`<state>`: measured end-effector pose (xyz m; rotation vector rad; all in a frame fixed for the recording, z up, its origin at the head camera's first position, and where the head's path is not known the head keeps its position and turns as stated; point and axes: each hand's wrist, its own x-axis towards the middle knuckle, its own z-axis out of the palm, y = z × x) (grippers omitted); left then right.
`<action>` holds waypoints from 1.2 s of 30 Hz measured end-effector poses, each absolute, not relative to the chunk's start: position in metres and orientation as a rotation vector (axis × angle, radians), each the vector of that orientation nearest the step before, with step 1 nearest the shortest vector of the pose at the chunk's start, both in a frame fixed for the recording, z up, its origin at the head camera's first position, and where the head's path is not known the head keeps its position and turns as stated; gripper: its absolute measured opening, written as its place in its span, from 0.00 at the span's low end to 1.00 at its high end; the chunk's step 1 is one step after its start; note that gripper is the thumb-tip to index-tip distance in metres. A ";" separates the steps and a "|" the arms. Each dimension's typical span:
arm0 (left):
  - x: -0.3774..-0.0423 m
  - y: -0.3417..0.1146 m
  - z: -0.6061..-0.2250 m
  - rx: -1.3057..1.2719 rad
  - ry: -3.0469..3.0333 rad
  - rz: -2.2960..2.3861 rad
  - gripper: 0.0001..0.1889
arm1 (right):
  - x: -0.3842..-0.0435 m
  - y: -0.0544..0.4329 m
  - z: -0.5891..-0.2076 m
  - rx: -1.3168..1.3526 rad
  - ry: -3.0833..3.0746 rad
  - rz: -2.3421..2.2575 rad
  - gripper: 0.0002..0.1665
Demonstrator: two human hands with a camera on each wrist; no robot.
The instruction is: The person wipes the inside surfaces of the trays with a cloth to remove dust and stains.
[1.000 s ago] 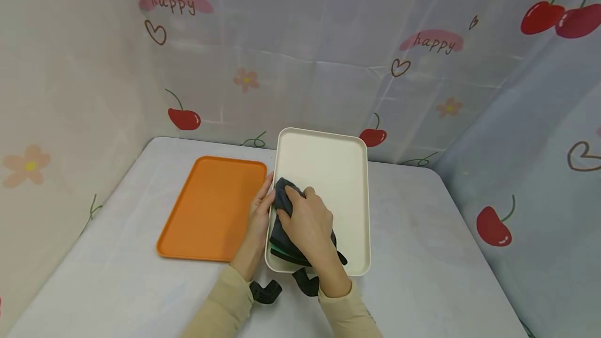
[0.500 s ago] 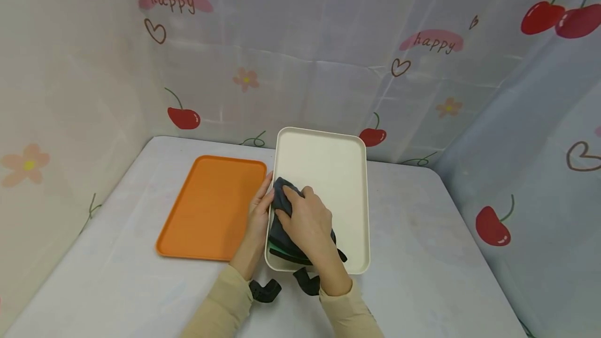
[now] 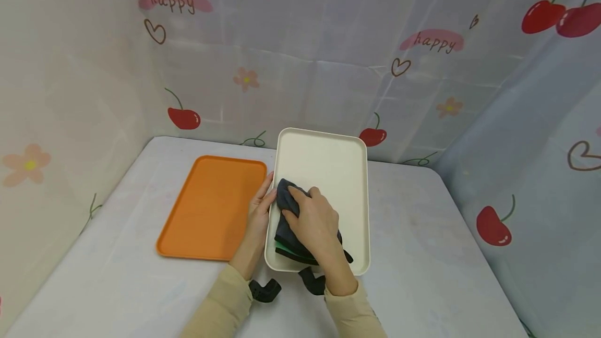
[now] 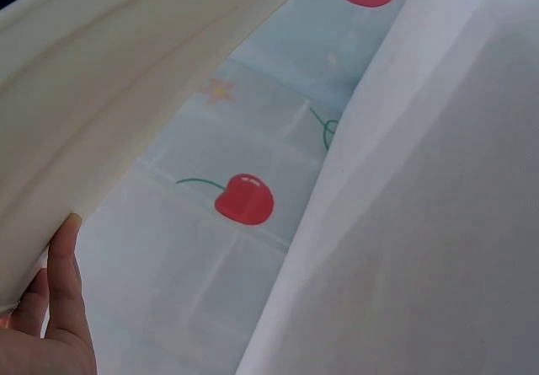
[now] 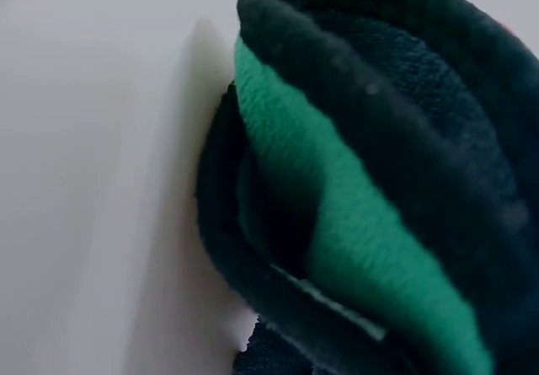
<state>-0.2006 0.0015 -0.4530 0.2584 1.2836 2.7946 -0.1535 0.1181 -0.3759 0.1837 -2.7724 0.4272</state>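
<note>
A cream-white tray is held up at a tilt, its underside above the table in the left wrist view. My left hand grips its left rim, the thumb on the edge and the fingers against the back. On the tray's lower left part lies a folded dark grey cloth with a green underside and black edging. My right hand holds it bunched and presses it against the tray surface. In the right wrist view the folded cloth fills much of the picture, and the right hand's fingers are hidden.
An orange tray lies flat on the white-covered table, to the left of the cream one. Black curved pieces sit at both wrists. A cherry-printed curtain stands behind the table and along its sides.
The right hand has shifted slightly to the right across the tray, carrying the cloth along. The left hand and the cream-white tray have stayed almost in place.
</note>
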 end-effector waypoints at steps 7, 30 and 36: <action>-0.201 0.001 -0.454 0.278 1.325 2.791 0.27 | -0.154 0.129 -0.374 0.117 -2.801 0.426 0.30; -0.205 -0.006 -0.453 0.161 1.291 2.849 0.27 | -0.154 0.180 -0.375 -0.141 -2.896 0.510 0.32; -0.204 -0.008 -0.450 0.133 1.305 2.849 0.28 | -0.152 0.195 -0.375 -0.198 -2.919 0.503 0.33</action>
